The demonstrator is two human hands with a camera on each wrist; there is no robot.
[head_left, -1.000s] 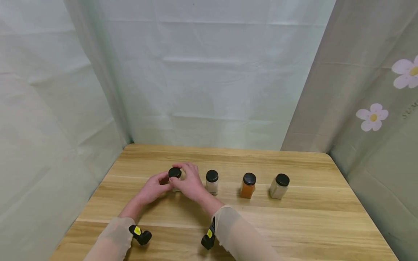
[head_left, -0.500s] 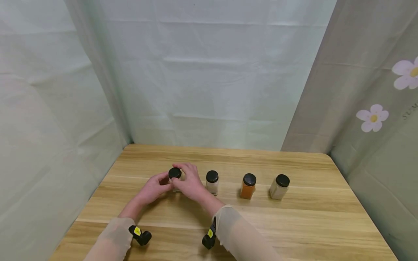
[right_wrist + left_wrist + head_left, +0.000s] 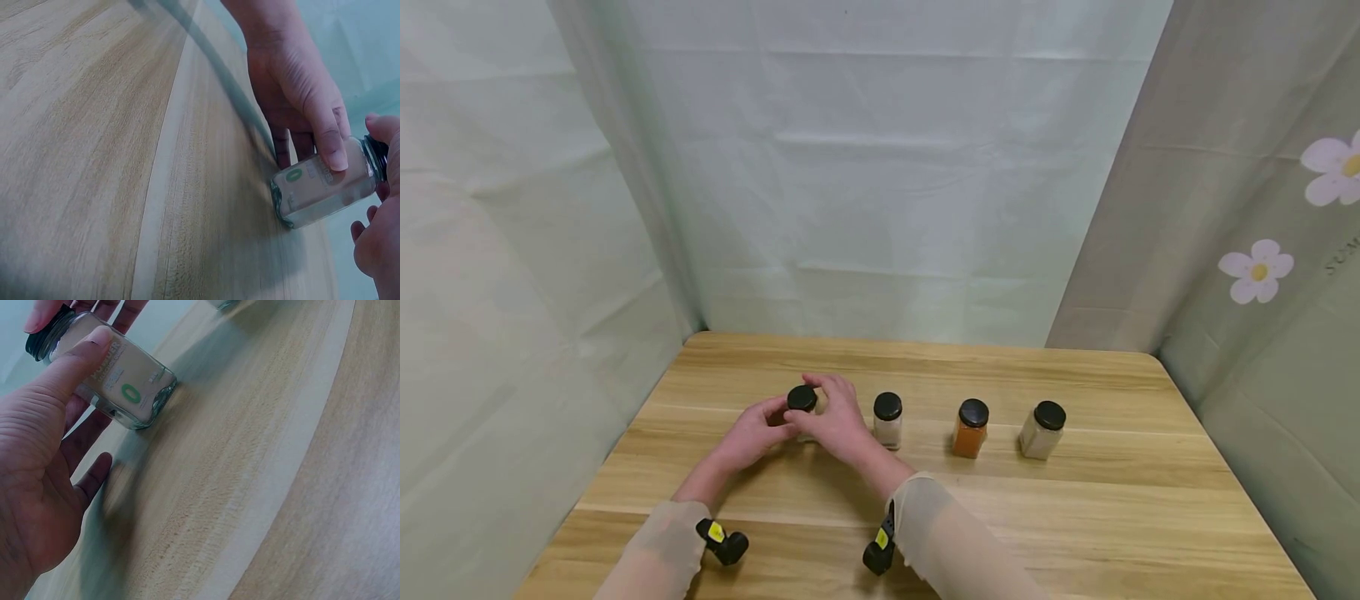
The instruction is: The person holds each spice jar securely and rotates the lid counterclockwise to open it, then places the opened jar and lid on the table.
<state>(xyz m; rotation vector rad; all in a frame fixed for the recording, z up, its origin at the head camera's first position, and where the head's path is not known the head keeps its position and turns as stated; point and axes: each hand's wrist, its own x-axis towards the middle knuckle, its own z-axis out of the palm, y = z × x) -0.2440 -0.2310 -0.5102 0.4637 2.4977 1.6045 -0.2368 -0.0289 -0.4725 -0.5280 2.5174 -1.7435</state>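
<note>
A square glass spice jar (image 3: 134,372) of pale powder, with a black lid (image 3: 802,397), stands upright at the left end of a row. My left hand (image 3: 754,435) grips its body, the thumb lying across the printed label in the left wrist view. Around the lid, my right hand (image 3: 838,423) curls its thumb and fingers from the right side. The right wrist view shows the right hand (image 3: 382,231) at the lid and the left hand (image 3: 300,94) on the glass. Much of the jar is hidden behind the hands in the head view.
To the right stand a white-powder jar (image 3: 887,427), an orange-powder jar (image 3: 969,439) and a beige-powder jar (image 3: 1040,438), all black-lidded. They share a wooden table (image 3: 1075,533) enclosed by pale curtains (image 3: 880,192) at the back and sides.
My right thumb has slid slightly left along the lid's near edge while the fingertips at the far side have shifted right. The left hand and the jars keep their places.
</note>
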